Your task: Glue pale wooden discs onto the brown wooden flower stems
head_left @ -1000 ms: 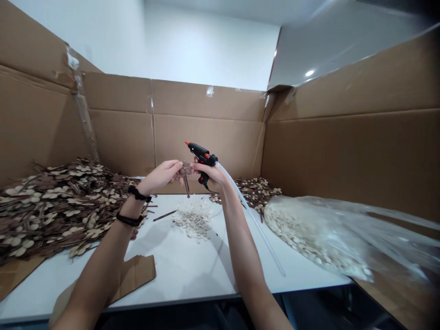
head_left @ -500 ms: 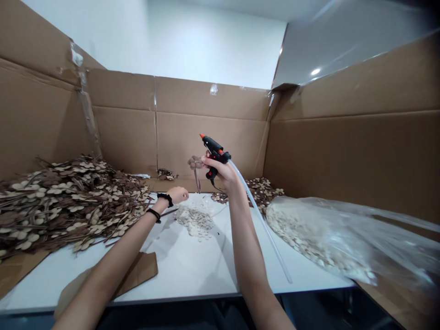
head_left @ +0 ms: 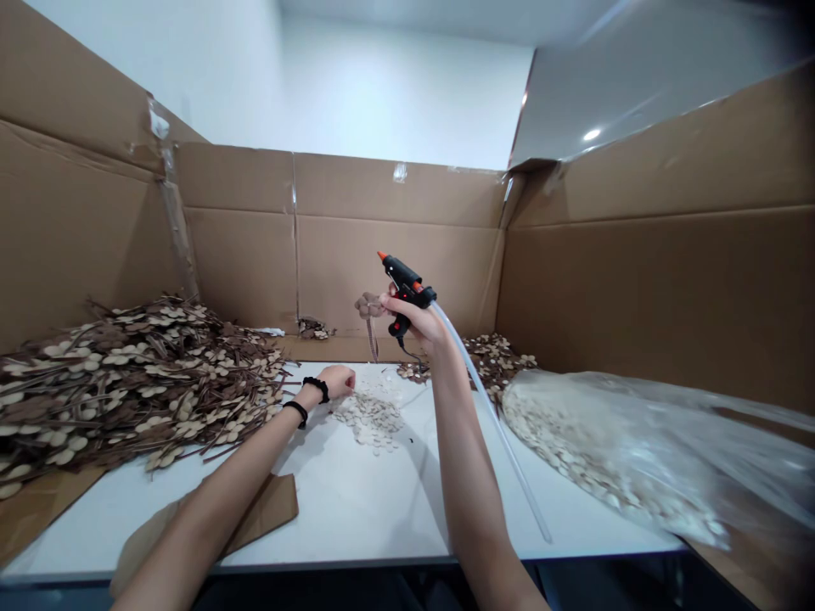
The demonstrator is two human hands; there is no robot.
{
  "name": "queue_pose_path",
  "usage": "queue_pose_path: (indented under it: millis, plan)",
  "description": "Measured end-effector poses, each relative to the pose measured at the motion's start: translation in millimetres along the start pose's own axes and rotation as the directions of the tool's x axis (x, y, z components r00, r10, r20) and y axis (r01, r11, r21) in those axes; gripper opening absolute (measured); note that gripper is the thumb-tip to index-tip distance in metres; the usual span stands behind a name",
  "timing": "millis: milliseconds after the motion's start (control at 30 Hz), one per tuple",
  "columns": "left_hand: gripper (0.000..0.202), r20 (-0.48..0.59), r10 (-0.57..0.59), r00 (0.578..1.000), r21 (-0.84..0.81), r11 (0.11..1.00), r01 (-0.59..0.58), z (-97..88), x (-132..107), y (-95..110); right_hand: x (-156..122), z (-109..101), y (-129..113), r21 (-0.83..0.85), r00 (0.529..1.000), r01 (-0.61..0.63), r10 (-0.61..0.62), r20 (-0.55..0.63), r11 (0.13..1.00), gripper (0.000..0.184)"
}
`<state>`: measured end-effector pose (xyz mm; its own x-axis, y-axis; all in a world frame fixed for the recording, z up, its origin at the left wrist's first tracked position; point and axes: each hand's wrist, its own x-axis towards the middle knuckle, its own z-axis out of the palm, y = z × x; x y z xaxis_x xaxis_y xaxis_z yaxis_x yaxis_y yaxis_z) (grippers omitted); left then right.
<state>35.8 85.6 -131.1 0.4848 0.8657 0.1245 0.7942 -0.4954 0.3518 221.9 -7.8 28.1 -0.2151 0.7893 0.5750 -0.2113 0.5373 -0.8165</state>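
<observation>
My right hand (head_left: pixel 421 321) is wrapped round a black hot glue gun (head_left: pixel 402 275), its orange nozzle pointing up and to the left. A long translucent glue stick (head_left: pixel 490 416) trails from its back end down over the table. Between the thumb and fingers of that same hand is a brown flower (head_left: pixel 367 305) with a strip hanging below it. My left hand (head_left: pixel 337 381), with black bands at the wrist, reaches down to the left edge of a scatter of small whitish discs (head_left: pixel 373 420). Its fingers are curled together, and their tips are hidden.
Brown and cream flowers with stems form a big heap (head_left: pixel 127 373) on the left. More flowers (head_left: pixel 497 361) lie at the back right. A clear plastic bag (head_left: pixel 592 424) of pale discs rests on the right. Cardboard walls (head_left: pixel 395 246) enclose the white table (head_left: pixel 344 518).
My left hand has dropped slightly onto the edge of the discs, its fingers now curled downward. My right hand keeps the glue gun and flower raised. The whole view has shifted a little.
</observation>
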Motion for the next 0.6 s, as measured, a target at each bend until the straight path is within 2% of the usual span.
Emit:
queue_pose_path:
  millis: [100, 200, 267, 333, 467, 600]
  plan:
    - [0.019, -0.068, 0.019, 0.997, -0.090, 0.996, -0.025, -29.2, -3, 9, 2, -2, 3, 0.002, 1.000, 0.022, -0.022, -0.017, 1.000, 0.033]
    - [0.040, -0.214, 0.019, 0.977, -0.237, 0.969, -0.071, -75.0, -16, 26, 3, -4, 5, -0.011, 0.998, 0.066, -0.066, -0.023, 0.998, 0.028]
    - [0.047, -0.365, -0.040, 0.930, -0.466, 0.873, -0.146, -104.2, -30, 41, 3, -5, 5, -0.027, 0.995, 0.090, -0.091, -0.032, 0.996, 0.026]
    - [0.047, -0.435, -0.079, 0.897, -0.584, 0.783, -0.214, -126.1, -47, 59, 4, -5, 6, -0.060, 0.991, 0.113, -0.117, -0.064, 0.992, 0.023]
    - [0.043, -0.505, -0.108, 0.856, -0.615, 0.741, -0.269, -145.5, -72, 88, 6, -3, 8, -0.192, 0.971, 0.163, -0.192, -0.142, 0.968, 0.022]
    - [0.039, -0.523, -0.098, 0.846, -0.636, 0.706, -0.312, -148.4, -82, 104, 6, 1, 11, -0.285, 0.968, 0.190, -0.229, -0.107, 0.939, 0.023]
